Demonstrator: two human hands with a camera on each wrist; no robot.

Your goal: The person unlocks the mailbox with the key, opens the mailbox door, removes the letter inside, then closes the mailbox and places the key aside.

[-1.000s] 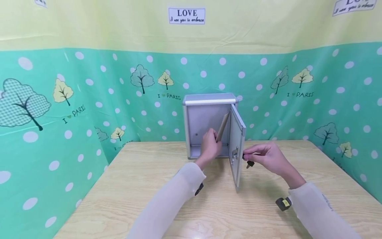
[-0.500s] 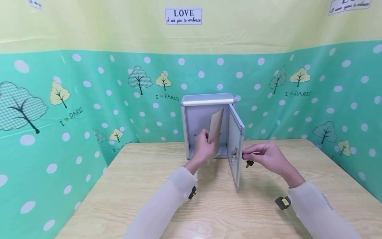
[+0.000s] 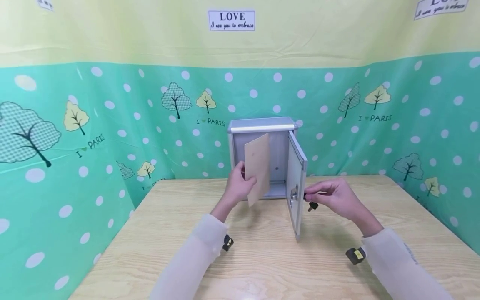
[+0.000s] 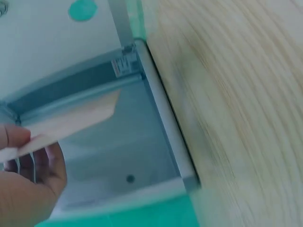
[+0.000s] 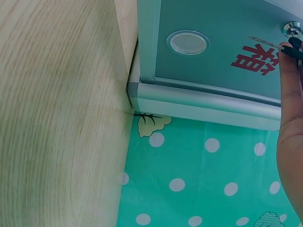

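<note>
A grey metal box (image 3: 262, 124) with a hinged door (image 3: 298, 183) stands at the back of the table, its door swung out toward me. My left hand (image 3: 237, 185) pinches a flat tan envelope (image 3: 258, 166) between thumb and fingers, held upright in front of the box's opening. The left wrist view shows the envelope (image 4: 80, 116) over the box's interior. At the door's outer side, my right hand (image 3: 337, 199) pinches a black-headed key at the lock (image 5: 292, 30). A second key (image 3: 313, 206) dangles below those fingers.
The wooden table (image 3: 180, 237) spreads around the box. A green and yellow printed curtain (image 3: 210, 146) hangs behind and along both sides. On the door's outer face are a round clear window (image 5: 188, 42) and red lettering (image 5: 258, 59).
My left hand has drawn the envelope left and out of the box toward me, turning its broad face into view. The right hand and the door have stayed in place.
</note>
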